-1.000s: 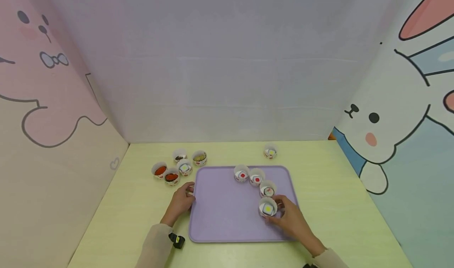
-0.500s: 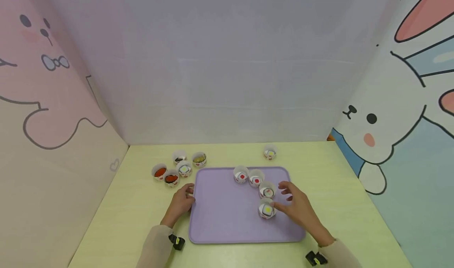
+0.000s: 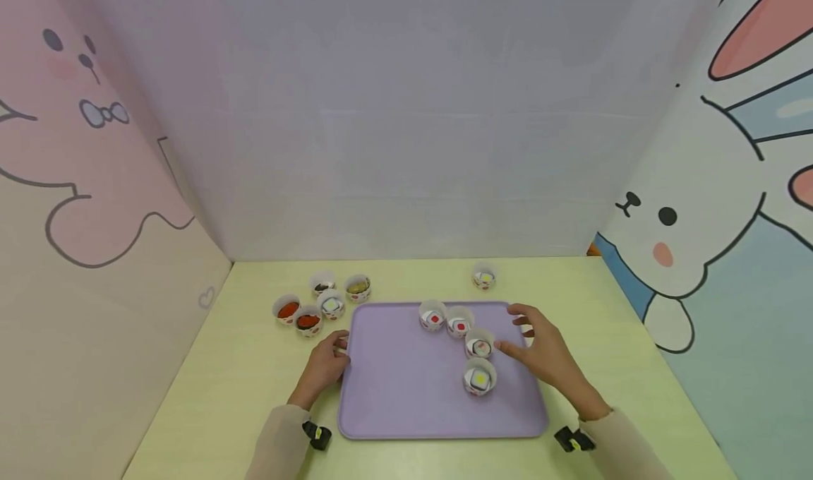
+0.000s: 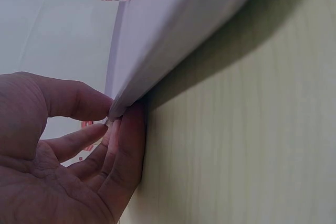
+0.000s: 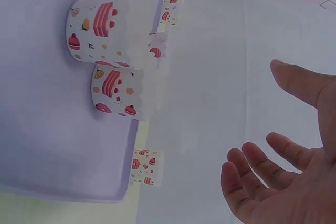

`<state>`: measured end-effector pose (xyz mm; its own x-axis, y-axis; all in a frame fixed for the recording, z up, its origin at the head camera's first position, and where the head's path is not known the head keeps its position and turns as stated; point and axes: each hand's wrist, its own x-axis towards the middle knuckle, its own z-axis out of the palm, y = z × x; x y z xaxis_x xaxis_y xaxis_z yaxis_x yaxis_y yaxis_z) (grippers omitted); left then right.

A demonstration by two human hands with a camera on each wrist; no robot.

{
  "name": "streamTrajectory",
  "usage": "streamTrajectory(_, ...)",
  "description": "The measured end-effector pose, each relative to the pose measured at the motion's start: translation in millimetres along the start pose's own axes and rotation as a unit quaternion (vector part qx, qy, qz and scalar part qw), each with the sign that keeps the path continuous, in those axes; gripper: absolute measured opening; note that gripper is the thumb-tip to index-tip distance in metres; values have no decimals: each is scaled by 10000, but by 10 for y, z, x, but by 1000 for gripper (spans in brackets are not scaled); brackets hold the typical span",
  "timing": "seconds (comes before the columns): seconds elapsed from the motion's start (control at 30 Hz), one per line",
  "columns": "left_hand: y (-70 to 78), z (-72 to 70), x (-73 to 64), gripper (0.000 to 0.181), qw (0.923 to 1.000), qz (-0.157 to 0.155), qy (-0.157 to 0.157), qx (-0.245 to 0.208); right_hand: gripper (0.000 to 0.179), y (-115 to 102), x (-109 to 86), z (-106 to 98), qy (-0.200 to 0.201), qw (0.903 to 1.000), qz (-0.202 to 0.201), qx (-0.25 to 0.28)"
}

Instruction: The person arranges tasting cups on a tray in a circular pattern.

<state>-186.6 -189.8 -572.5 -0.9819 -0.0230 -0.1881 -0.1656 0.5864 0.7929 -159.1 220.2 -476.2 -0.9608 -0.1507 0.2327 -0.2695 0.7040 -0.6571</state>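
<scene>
My left hand pinches the left edge of the lilac tray; in the left wrist view the thumb and fingertips meet at the tray's rim. My right hand hovers over the tray's right side, fingers spread, holding nothing. Just left of its thumb is a paper cup with a pinkish piece. In front of that stands a paper cup with a white and yellow piece. Two paper cups with white and red pieces, one left and one right, stand near the tray's back edge.
Several more paper cups stand left behind the tray, among them one with orange-red filling and one with olive-coloured filling. A lone cup stands behind the tray. A pale cloth wall closes off the table's back.
My right hand has let go of the frontmost cup on the tray and moved back and to the right, its fingers spreading. My left hand stays at the tray's edge.
</scene>
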Motion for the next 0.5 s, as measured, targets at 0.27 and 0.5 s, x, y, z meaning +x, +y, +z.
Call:
streamTrajectory(0.27,34,-8,9,54,10000,-26,47,45,68,-76,147,-101,-42,9999,-134,92)
streamTrajectory(0.5,31,-2,2,54,9999,-99,14,15,69,-9,322,-175,40,9986,-231,481)
